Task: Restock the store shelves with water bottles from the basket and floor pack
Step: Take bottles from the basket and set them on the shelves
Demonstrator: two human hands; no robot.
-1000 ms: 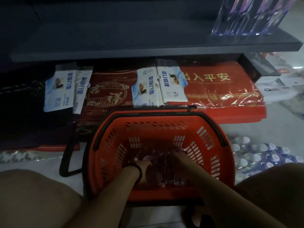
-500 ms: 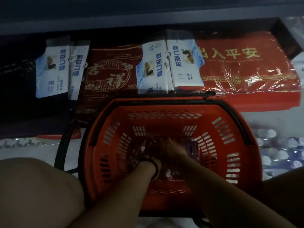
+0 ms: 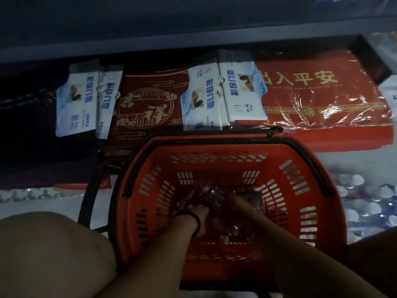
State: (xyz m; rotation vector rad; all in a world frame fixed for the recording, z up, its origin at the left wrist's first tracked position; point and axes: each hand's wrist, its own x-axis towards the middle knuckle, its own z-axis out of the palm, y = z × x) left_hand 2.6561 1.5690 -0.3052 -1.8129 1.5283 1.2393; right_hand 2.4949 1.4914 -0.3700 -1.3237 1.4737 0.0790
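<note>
The water bottles [image 3: 214,195] lie at the bottom of the red plastic basket [image 3: 217,166], which sits on the floor in front of the lowest shelf [image 3: 193,37]. Filled bottles of this kind are likely to be fairly heavy for their size. Their thin walls give under a squeeze, and the smooth plastic can slip. The safest hold is probably round the middle of the body or just under the cap, one bottle per hand. In this dim, soft view they show only as a clear, purplish, glinting jumble, and I cannot count them or read a label. Both hands are down among them. The left hand [image 3: 198,212], with a black band [image 3: 196,222] on its wrist, and the right hand [image 3: 235,200] are touching the bottles. The fingers are lost in the blur and the clutter, so I cannot tell whether either hand has closed round a bottle. The floor pack [image 3: 363,209] lies on the floor just to the right of the basket, with rows of pale caps showing under wrap. Under the shelf lie wrapped red doormats [image 3: 322,100] with gold characters, and white label cards [image 3: 242,91] lie on top of them.
</note>
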